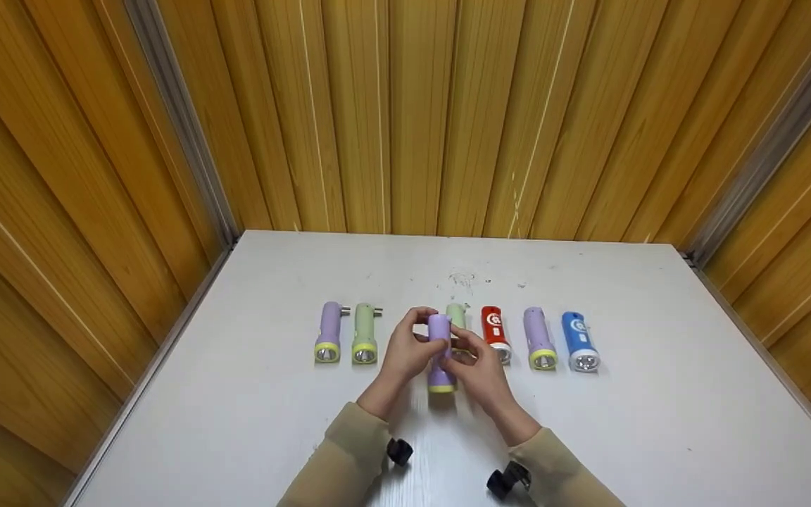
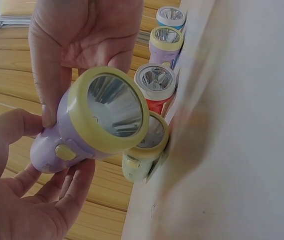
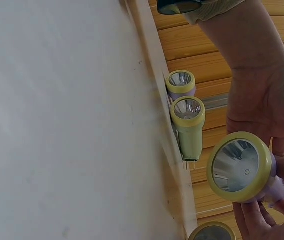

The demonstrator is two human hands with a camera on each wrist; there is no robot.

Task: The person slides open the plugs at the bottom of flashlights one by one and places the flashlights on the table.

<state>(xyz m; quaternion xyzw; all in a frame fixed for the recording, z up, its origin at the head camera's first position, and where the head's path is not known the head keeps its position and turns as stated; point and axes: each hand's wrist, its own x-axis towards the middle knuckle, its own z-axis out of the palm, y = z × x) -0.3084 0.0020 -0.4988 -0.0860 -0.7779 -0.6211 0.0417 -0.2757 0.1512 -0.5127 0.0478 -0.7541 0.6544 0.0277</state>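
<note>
A purple flashlight [image 1: 439,327] with a yellow rim is held above the table between both hands. My left hand [image 1: 407,350] grips it from the left, thumb on its body. From the other side, my right hand [image 1: 481,374] pinches the same body with thumb and fingers. Its clear lens and reflector [image 2: 114,105] show in both wrist views, as does the yellow switch [image 2: 65,152] in the left one. Behind the hands lies a green flashlight [image 1: 455,313], partly hidden. A red flashlight [image 1: 492,320] lies just beyond the right hand.
Left of the hands lie a purple flashlight [image 1: 331,322] and a green flashlight [image 1: 365,322], each with metal prongs out. To the right lie another purple flashlight [image 1: 537,329] and a blue flashlight [image 1: 578,331]. Wood-patterned walls [image 1: 419,120] enclose the white table [image 1: 236,422].
</note>
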